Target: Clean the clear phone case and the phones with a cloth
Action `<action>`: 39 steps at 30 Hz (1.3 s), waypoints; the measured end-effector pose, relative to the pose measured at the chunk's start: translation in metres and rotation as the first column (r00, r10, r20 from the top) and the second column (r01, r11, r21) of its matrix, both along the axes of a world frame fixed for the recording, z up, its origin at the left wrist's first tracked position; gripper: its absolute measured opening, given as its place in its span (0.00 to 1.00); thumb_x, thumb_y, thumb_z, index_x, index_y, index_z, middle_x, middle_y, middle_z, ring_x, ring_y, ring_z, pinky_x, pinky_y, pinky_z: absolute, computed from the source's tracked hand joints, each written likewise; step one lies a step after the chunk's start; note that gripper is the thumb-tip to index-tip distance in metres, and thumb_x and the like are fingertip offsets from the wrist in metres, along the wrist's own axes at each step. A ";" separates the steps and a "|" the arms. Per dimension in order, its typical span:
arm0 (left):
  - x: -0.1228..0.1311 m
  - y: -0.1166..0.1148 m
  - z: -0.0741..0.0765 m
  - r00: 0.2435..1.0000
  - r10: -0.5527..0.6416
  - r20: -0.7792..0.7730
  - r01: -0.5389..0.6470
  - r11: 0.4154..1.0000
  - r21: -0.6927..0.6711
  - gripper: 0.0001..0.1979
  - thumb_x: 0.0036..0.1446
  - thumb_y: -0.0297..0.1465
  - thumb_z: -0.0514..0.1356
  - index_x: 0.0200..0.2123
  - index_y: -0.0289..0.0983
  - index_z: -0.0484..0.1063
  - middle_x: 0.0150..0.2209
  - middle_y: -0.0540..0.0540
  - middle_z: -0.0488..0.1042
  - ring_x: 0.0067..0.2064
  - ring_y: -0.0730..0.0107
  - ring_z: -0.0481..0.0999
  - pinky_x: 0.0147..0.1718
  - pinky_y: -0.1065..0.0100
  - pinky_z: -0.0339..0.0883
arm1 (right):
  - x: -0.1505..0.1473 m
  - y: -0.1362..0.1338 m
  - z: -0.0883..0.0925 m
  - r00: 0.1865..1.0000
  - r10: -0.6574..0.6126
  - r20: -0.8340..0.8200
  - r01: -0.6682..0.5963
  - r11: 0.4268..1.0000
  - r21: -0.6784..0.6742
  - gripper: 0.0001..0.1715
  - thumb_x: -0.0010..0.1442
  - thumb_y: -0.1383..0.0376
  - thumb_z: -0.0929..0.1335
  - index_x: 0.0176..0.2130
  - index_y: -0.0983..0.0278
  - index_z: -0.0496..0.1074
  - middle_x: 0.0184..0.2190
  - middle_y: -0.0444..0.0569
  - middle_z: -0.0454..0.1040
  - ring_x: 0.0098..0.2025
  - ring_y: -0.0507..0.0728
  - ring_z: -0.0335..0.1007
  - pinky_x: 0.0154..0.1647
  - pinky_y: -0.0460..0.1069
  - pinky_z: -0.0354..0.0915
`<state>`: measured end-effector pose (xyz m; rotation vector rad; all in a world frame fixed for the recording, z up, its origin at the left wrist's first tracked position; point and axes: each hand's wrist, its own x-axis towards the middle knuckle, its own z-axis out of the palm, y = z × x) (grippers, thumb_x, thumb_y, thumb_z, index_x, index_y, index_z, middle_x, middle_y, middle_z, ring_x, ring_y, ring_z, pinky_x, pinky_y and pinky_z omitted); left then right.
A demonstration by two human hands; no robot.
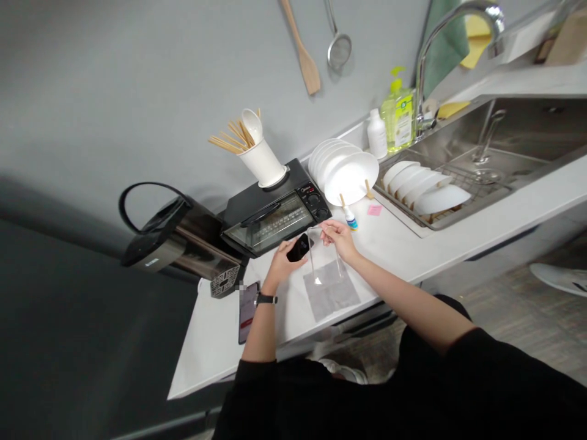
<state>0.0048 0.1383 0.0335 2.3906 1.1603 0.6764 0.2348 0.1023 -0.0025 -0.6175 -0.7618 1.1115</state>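
My left hand (pixel 283 261) is closed round a small black phone-like device (pixel 299 247) held just above the white counter (pixel 389 244). My right hand (pixel 338 235) pinches the top corner of a thin clear sheet (pixel 326 255), which stands upright over a grey cloth (pixel 331 291) lying on the counter. A wristwatch (pixel 266 299) is on my left wrist. A second phone (pixel 247 311) lies flat on the counter to the left of my left arm.
A black toaster oven (pixel 275 214) with a white utensil holder (pixel 262 160) stands behind my hands, a dark kettle (pixel 174 241) to its left. White plates (pixel 348 174) in a rack, a small dropper bottle (pixel 350 217), pink note (pixel 374 209), soap bottles (pixel 397 113), sink (pixel 504 153) and faucet (pixel 440 43) lie to the right.
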 end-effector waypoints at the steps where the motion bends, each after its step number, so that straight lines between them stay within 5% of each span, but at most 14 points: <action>1: 0.007 0.004 -0.007 1.000 -0.029 -0.013 0.029 1.000 -0.008 0.36 0.53 0.42 0.73 0.64 0.39 0.73 0.48 0.44 0.74 0.52 0.59 0.75 0.58 0.57 0.69 | 0.000 -0.001 0.001 1.000 0.002 -0.005 -0.002 1.000 0.003 0.29 0.50 0.41 0.78 0.36 0.60 0.76 0.21 0.41 0.76 0.18 0.49 0.65 0.19 0.45 0.64; 9: 0.038 0.026 -0.036 0.988 -0.152 -0.036 0.152 0.988 0.001 0.33 0.54 0.44 0.73 0.60 0.38 0.77 0.54 0.38 0.77 0.59 0.51 0.74 0.64 0.45 0.64 | -0.001 -0.002 0.005 1.000 0.013 0.000 -0.013 1.000 -0.005 0.28 0.50 0.42 0.78 0.36 0.61 0.76 0.21 0.41 0.76 0.19 0.49 0.66 0.20 0.45 0.64; 19: 0.038 0.010 -0.029 0.988 -0.148 0.052 0.146 0.989 0.030 0.29 0.57 0.46 0.72 0.58 0.40 0.78 0.60 0.37 0.78 0.66 0.52 0.72 0.70 0.48 0.58 | -0.004 -0.002 0.000 0.994 0.049 0.094 -0.048 0.999 -0.021 0.30 0.49 0.40 0.77 0.36 0.61 0.75 0.21 0.40 0.76 0.18 0.49 0.65 0.21 0.45 0.63; 22: 0.033 -0.011 -0.022 0.986 -0.036 0.160 0.028 0.998 0.051 0.25 0.71 0.48 0.56 0.58 0.37 0.77 0.61 0.35 0.77 0.67 0.54 0.71 0.69 0.48 0.60 | -0.003 -0.007 0.000 0.986 0.031 0.162 -0.028 0.999 -0.020 0.31 0.51 0.38 0.76 0.36 0.61 0.74 0.22 0.41 0.76 0.19 0.49 0.66 0.22 0.45 0.63; 25: 0.030 -0.050 -0.021 0.964 0.064 0.258 -0.056 0.998 -0.038 0.31 0.77 0.44 0.38 0.67 0.34 0.67 0.53 0.34 0.81 0.48 0.60 0.84 0.51 0.56 0.76 | -0.005 -0.013 0.001 0.973 -0.011 0.229 0.017 1.000 -0.021 0.30 0.56 0.37 0.73 0.38 0.59 0.70 0.24 0.40 0.75 0.21 0.50 0.66 0.23 0.46 0.64; 27: 0.028 -0.081 -0.023 0.947 0.064 0.315 0.016 0.970 -0.243 0.30 0.73 0.45 0.52 0.71 0.38 0.58 0.46 0.41 0.83 0.39 0.64 0.83 0.41 0.63 0.76 | -0.008 -0.021 0.003 0.957 -0.013 0.290 0.020 1.000 -0.020 0.29 0.59 0.38 0.71 0.41 0.58 0.70 0.25 0.40 0.75 0.22 0.51 0.67 0.26 0.47 0.66; 29: 0.023 -0.106 -0.024 0.920 0.146 0.365 -0.040 0.959 -0.281 0.30 0.69 0.42 0.59 0.69 0.38 0.61 0.36 0.48 0.81 0.31 0.68 0.78 0.34 0.67 0.72 | -0.011 -0.035 0.003 0.935 -0.001 0.355 0.005 1.000 -0.011 0.27 0.61 0.40 0.72 0.45 0.58 0.71 0.31 0.43 0.78 0.28 0.54 0.73 0.32 0.49 0.70; 32: -0.001 -0.131 -0.027 0.870 0.293 0.397 -0.187 0.940 -0.284 0.30 0.67 0.38 0.58 0.69 0.38 0.61 0.32 0.51 0.77 0.32 0.69 0.76 0.36 0.68 0.69 | -0.004 -0.064 -0.001 0.750 -0.100 0.654 0.071 0.995 0.070 0.23 0.67 0.47 0.70 0.53 0.57 0.72 0.50 0.52 0.79 0.47 0.61 0.77 0.51 0.56 0.73; 34: -0.024 -0.141 -0.031 0.882 0.342 0.324 -0.243 0.920 -0.309 0.29 0.66 0.37 0.60 0.68 0.38 0.64 0.32 0.51 0.78 0.34 0.68 0.76 0.38 0.67 0.68 | 0.008 -0.085 -0.010 0.427 -0.189 0.884 0.087 0.982 0.168 0.21 0.67 0.51 0.70 0.54 0.59 0.75 0.57 0.57 0.75 0.56 0.67 0.74 0.60 0.62 0.69; 36: -0.046 -0.148 -0.037 0.889 0.380 0.255 -0.301 0.906 -0.298 0.29 0.66 0.37 0.59 0.68 0.38 0.65 0.31 0.51 0.78 0.35 0.66 0.74 0.42 0.64 0.68 | 0.025 -0.103 -0.020 0.192 -0.211 0.959 0.058 0.977 0.203 0.15 0.66 0.56 0.71 0.48 0.60 0.77 0.59 0.59 0.74 0.59 0.70 0.71 0.62 0.65 0.67; 39: -0.062 -0.152 -0.047 0.898 0.405 0.173 -0.374 0.909 -0.186 0.27 0.66 0.35 0.60 0.67 0.40 0.69 0.34 0.49 0.78 0.43 0.60 0.74 0.50 0.59 0.67 | 0.052 -0.117 -0.027 0.142 -0.155 0.978 0.077 0.986 0.146 0.08 0.66 0.60 0.69 0.38 0.60 0.77 0.49 0.57 0.80 0.53 0.68 0.75 0.56 0.63 0.70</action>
